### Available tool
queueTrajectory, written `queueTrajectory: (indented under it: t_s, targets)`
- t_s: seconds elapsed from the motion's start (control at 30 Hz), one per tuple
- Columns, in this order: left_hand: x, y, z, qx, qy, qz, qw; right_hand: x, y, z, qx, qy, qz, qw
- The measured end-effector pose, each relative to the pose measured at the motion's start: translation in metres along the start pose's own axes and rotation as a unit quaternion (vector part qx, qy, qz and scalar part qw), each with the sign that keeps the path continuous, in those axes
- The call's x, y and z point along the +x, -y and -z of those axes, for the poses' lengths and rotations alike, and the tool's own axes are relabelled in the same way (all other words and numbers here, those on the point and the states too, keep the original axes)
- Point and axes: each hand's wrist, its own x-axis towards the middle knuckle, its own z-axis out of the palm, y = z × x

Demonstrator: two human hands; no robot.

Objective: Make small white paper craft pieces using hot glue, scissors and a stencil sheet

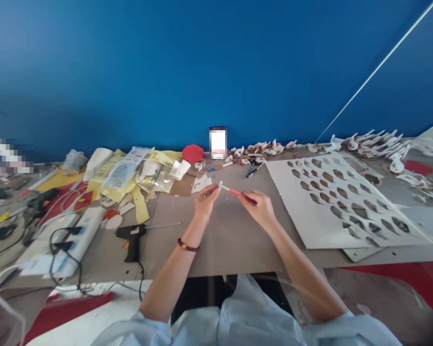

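Over the middle of the table, my right hand (259,206) is closed around the red handle of a slim tool (234,191), whose pale tip points left. My left hand (206,199) is pinched at a small white piece (220,183), which meets the tool's tip. The piece is too small to make out well. A bracelet of dark beads circles my left wrist. To the left of my hands, a black glue gun (133,240) lies on the table with a clear stick out of its back.
A white sheet with cut-out holes (299,211) covers the right side. Small white figures (375,144) line the back. Plastic packets (124,168), a red disc (192,153) and a phone (218,144) stand or lie behind. A power strip (81,240) with cables is at left.
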Motion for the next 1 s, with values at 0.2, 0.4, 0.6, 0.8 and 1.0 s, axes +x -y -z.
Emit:
queueTrajectory:
  t_s: [0.2, 0.4, 0.6, 0.8, 1.0]
  targets:
    - [-0.0027, -0.0034, -0.0038, 0.013, 0.004, -0.065, 0.998, 0.0000, -0.0007, -0.0010, -0.002, 0.004, 0.002, 1.000]
    - [-0.0040, -0.0032, -0.0054, 0.018, 0.019, -0.081, 0.996, 0.0000, -0.0001, -0.0012, -0.002, 0.001, 0.007, 1.000]
    - [-0.0010, 0.0019, -0.0033, 0.018, 0.030, -0.095, 0.995, -0.0004, -0.0007, -0.0028, -0.012, -0.009, 0.017, 1.000]
    - [-0.0009, 0.0033, -0.0038, 0.026, 0.050, -0.100, 0.993, -0.0003, -0.0014, -0.0044, -0.014, -0.013, 0.021, 1.000]
    - [-0.0029, 0.0043, -0.0055, 0.017, 0.045, -0.081, 0.996, -0.0008, -0.0001, -0.0043, -0.022, -0.021, 0.025, 0.999]
